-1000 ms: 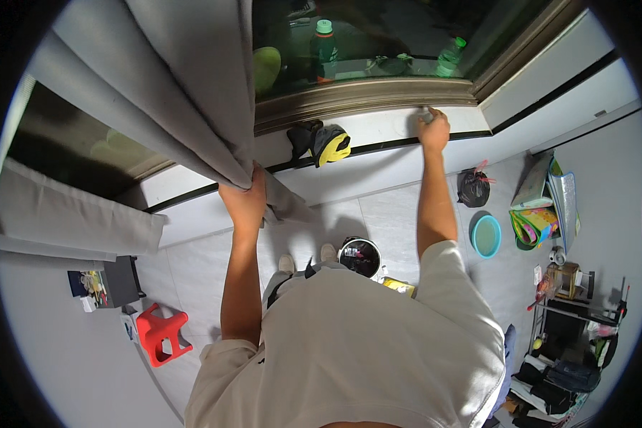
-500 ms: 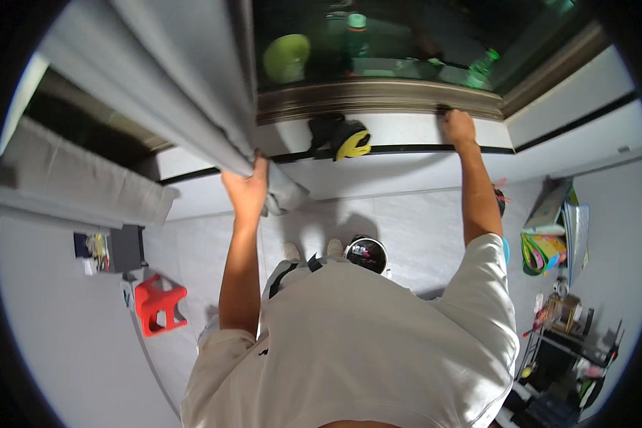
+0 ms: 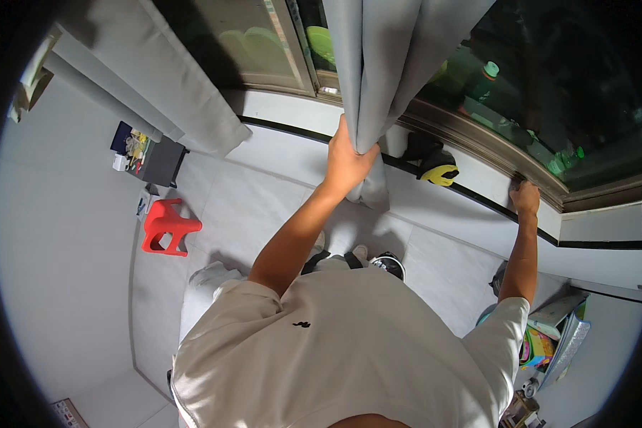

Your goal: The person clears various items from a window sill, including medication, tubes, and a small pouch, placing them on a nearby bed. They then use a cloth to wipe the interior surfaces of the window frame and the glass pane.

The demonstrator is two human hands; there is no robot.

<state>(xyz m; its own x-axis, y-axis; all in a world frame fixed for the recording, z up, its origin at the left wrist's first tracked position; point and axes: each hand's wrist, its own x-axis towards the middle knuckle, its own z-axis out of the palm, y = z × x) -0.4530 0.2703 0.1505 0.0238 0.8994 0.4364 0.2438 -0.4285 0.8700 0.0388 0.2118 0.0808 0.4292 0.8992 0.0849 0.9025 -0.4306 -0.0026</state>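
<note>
A white tiled floor (image 3: pixel 214 207) fills the middle of the view, with a dark window (image 3: pixel 549 93) across twelve to two o'clock. A grey curtain (image 3: pixel 389 64) hangs down from twelve o'clock, bunched into folds, its lower end reaching the sill (image 3: pixel 471 175) near the centre. A second curtain (image 3: pixel 164 78) hangs at eleven o'clock, well apart from the first.

The left hand (image 3: pixel 346 160) is just above centre, its fingers closed around the gathered curtain edge. The right hand (image 3: pixel 526 198) is at three o'clock, resting on the window frame with its fingers curled over the ledge; it grips nothing loose.

A red stool (image 3: pixel 165 225) stands at nine o'clock, a dark box (image 3: pixel 160 162) at ten. A black and yellow object (image 3: pixel 435 167) lies on the sill, just to the right of the curtain.
</note>
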